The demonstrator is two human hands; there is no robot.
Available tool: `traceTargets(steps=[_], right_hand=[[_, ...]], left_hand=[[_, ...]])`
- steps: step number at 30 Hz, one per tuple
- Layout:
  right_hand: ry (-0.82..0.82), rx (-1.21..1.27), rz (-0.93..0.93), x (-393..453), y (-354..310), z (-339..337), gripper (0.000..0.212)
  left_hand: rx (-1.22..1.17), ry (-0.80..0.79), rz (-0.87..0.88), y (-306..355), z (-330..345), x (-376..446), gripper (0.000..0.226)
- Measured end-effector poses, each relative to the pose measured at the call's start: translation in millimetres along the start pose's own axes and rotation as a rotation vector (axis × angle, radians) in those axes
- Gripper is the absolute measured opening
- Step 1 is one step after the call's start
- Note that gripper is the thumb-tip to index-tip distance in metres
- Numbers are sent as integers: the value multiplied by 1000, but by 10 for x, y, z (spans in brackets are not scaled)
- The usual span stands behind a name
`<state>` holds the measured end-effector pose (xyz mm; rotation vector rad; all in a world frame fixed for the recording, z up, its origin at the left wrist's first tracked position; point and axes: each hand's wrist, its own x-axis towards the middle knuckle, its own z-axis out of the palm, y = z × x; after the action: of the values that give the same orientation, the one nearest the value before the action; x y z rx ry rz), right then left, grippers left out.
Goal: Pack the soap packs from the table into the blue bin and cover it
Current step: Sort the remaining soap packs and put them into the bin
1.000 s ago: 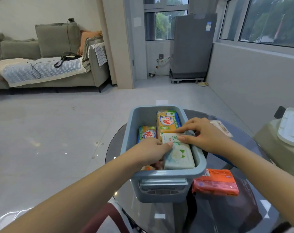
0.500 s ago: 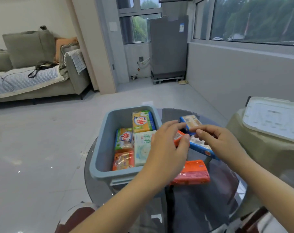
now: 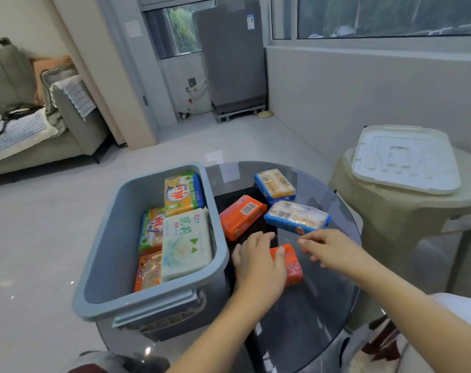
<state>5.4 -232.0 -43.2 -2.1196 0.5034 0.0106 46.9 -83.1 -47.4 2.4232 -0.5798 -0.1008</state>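
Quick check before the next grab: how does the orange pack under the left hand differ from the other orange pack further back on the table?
The near orange pack lies partly under the left hand, fingers over it; the far orange pack lies untouched. The far one shows a barcode label on top; none is visible on the near one. The far one lies closer to the blue bin. Both are orange wrapped packs lying flat on the glass table, outside the bin.

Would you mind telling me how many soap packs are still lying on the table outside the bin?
4: far blue pack, nearer blue pack, orange pack beside the bin, orange pack under the left hand.
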Motion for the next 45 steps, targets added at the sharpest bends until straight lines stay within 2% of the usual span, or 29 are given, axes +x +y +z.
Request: traceTargets(steps=[4,7,10,14,17,19,22,24,26,32,37,45], right_hand=[[-78,-62,49,-37,63,120,22],[-74,-27,21,-47,104,209,21],[-23,81,-1,-40,157,266,21],[24,373,12,-1,188,210,29],[-15,623,-2,29,174,164,33],[55,665,-26,45,143,164,34],[228,616,-49,110,134,109,35],[278,648,-53,158,134,33,34],[321,671,-61,190,130,-43,30],[399,618,-71,230,185,-89,17],[460,618,-56,260,250,-163,14],[518,601,-38,223,302,-238,19]], left_hand=[[132,65,-81,-141,176,45,36],[102,130,-92,-145,228,54,33],[-32,133,-112,-41,254,64,28],[-299,170,-125,53,245,82,19],[-534,156,-160,91,237,92,26],[-617,178,-172,113,231,144,28],[-507,336,-150,76,231,379,22],[-407,452,-142,14,243,582,19],[-318,488,-163,-61,284,769,21],[118,286,-241,-255,389,1135,41],[349,179,-311,-269,319,1187,46],[293,187,-307,-237,373,767,58]])
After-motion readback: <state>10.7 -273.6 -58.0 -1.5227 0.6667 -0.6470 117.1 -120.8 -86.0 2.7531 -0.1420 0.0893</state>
